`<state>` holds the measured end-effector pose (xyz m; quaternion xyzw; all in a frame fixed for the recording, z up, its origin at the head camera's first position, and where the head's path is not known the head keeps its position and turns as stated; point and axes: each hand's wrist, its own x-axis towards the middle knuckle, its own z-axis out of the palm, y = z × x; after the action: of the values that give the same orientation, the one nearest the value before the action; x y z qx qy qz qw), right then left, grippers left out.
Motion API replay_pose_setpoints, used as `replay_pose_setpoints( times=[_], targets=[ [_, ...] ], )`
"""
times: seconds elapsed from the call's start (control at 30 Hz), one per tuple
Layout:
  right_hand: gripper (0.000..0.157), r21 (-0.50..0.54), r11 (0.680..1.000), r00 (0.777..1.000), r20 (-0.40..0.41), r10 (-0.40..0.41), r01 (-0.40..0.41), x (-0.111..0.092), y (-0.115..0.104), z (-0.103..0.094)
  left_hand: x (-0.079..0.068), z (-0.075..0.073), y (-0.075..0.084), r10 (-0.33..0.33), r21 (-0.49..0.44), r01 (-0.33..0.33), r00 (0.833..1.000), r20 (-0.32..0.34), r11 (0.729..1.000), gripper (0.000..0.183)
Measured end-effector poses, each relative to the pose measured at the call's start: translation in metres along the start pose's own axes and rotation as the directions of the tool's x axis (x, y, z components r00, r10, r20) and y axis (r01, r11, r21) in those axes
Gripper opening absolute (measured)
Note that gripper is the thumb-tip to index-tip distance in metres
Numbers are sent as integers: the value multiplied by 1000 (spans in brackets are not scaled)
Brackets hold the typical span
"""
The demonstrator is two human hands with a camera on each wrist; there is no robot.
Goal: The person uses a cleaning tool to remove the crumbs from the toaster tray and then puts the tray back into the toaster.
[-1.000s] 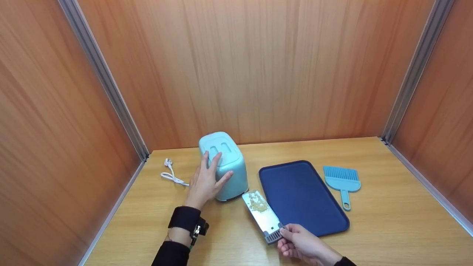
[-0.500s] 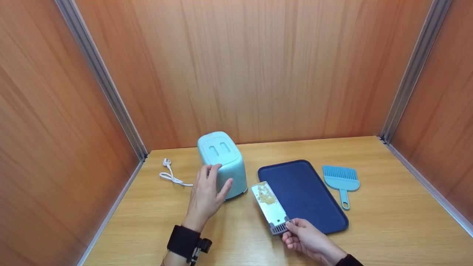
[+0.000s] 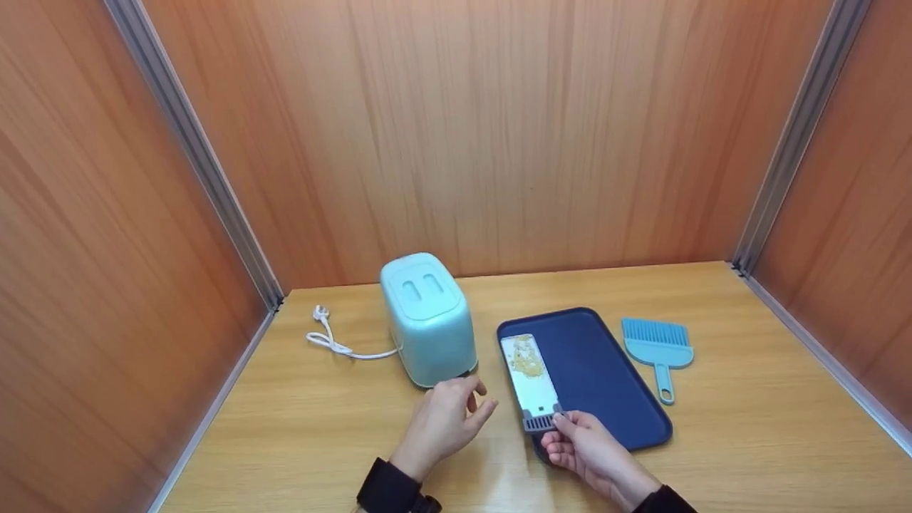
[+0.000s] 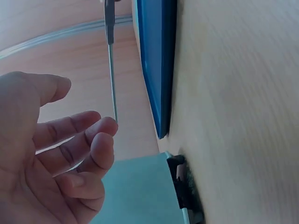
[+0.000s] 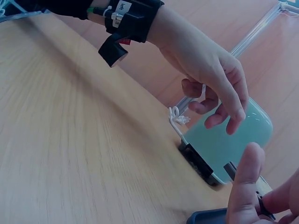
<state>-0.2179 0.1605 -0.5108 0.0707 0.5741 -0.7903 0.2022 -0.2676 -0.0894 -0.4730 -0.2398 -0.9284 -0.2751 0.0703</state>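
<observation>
My right hand [image 3: 595, 456] pinches the grey slotted end of a toaster crumb tray [image 3: 536, 395] between thumb and fingers. Yellowish crumbs [image 3: 527, 358] lie on the tray's far half. The crumb tray is held above the left side of a dark blue serving tray [image 3: 595, 377]; the left wrist view shows it edge-on, raised. Loosely curled and holding nothing, my left hand [image 3: 445, 420] hovers in front of the mint-green toaster [image 3: 431, 320], left of the crumb tray. The toaster stands upright with its lidded top up.
A blue brush [image 3: 659, 349] lies right of the serving tray. The toaster's white cord [image 3: 335, 345] and plug rest on the table to its left. Wooden panels [image 3: 499, 142] close off the back and both sides.
My left hand has left the toaster and come nearer and to the right. My right hand has carried the crumb tray from beside the toaster rightward, over the serving tray.
</observation>
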Motion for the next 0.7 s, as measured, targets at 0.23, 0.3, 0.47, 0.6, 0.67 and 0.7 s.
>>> replay_pose_setpoints(
  times=[0.23,0.3,0.47,0.6,0.67,0.7],
  targets=[
    [21,65,997,998,-49,-44,48,3,0,9,1,24,13,-4,-115,9,999,51,993,29],
    [21,81,995,997,-53,-53,57,4,0,11,3,30,17,-37,-159,49,997,73,986,30],
    [19,119,991,996,-73,-60,68,7,-1,16,8,42,22,-129,-308,164,983,132,937,33],
    [19,149,986,994,-92,-63,76,10,0,20,9,49,23,-180,-433,233,971,159,871,30],
    [19,161,983,992,-104,-68,84,11,1,22,10,52,23,-200,-477,257,965,167,840,27],
    [18,164,982,991,-110,-72,90,12,1,24,10,53,23,-209,-493,267,963,171,828,26]
  ],
)
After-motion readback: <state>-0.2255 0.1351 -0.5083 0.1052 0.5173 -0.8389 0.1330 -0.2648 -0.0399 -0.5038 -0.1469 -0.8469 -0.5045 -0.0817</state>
